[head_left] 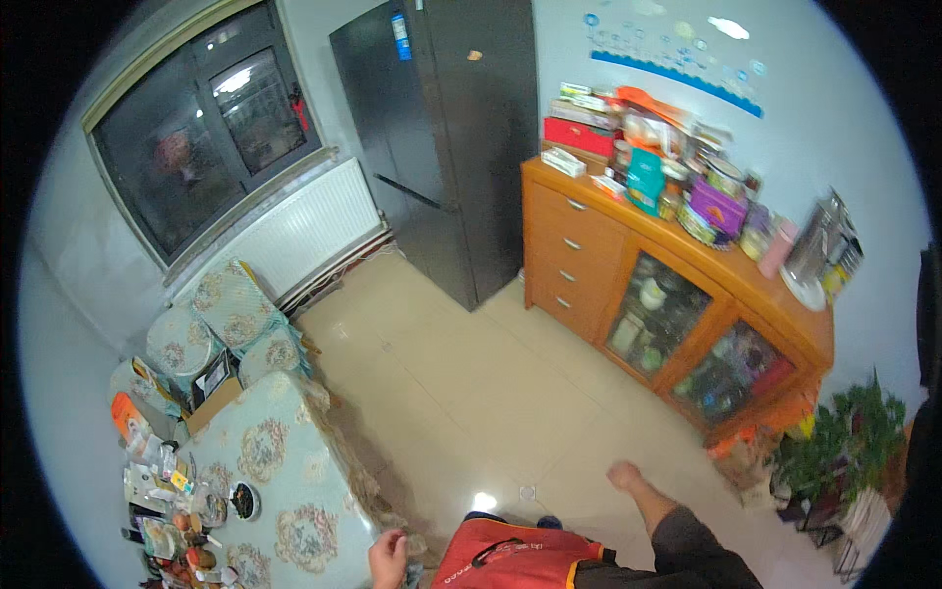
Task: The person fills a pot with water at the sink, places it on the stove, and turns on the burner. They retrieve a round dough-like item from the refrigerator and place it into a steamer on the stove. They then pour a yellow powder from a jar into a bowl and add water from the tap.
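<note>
Standing by the flowered table (316, 481) on my left, I've my left hand (390, 558) curled near its edge, my right hand (621, 476) over the floor (461, 393), can't tell if either grips anything, no pick-up showing done, the filled bowl (254, 502) sitting untouched.

Red apron (520, 566): pale lettering (530, 546), too small to read. Blue-and-white sticker (401, 37) on dark refrigerator (481, 147): print illegible. Purple package (717, 207) and small white box (563, 161) on wooden sideboard (599, 263): printed markings, blurred. Legible words or numbers: none.
</note>
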{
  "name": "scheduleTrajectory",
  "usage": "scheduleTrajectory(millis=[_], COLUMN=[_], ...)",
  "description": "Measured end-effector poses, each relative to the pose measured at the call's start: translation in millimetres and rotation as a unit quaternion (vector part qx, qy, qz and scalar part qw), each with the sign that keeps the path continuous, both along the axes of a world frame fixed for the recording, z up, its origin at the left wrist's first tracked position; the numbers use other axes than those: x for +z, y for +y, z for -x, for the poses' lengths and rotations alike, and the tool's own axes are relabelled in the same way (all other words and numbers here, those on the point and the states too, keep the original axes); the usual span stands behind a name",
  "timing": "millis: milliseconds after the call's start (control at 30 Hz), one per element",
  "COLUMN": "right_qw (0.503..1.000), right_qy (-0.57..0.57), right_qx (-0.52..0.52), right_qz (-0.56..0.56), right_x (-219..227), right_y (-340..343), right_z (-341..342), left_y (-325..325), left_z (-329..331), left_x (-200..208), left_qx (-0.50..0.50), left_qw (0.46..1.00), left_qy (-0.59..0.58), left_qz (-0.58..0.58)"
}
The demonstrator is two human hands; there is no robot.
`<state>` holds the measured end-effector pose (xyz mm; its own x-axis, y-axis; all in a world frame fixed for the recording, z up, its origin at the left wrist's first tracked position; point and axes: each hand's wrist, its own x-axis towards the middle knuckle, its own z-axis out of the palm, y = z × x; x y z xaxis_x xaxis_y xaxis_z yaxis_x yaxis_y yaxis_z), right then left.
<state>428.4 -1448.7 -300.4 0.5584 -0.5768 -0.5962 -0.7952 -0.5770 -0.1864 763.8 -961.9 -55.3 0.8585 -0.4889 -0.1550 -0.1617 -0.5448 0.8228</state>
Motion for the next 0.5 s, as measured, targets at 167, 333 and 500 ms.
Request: scheduleTrajectory(millis=[167, 333, 500], right_qw=[0.944, 0.932, 0.965], right_qy=[-0.309, -0.318, 0.092], right_qx=[-0.112, -0.160, 0.233], right_qz=[0.034, -0.064, -0.076], right_x=[119.3, 72.4, -48.1], right_y=[-163.6, -204.1, -175.4], right_z=[-252.5, -389.4, -390.7], left_y=[-52.5, -154.0, -294.3], left_z=[-113.2, -272.8, -456.3], left_x=[-42.8, -67.9, 3.4], left_qx=[0.090, 0.042, 0.010], left_qw=[0.994, 0.995, 0.999], left_qy=[0.058, 0.087, 0.004], left_qz=[-0.006, 0.014, 0.051])
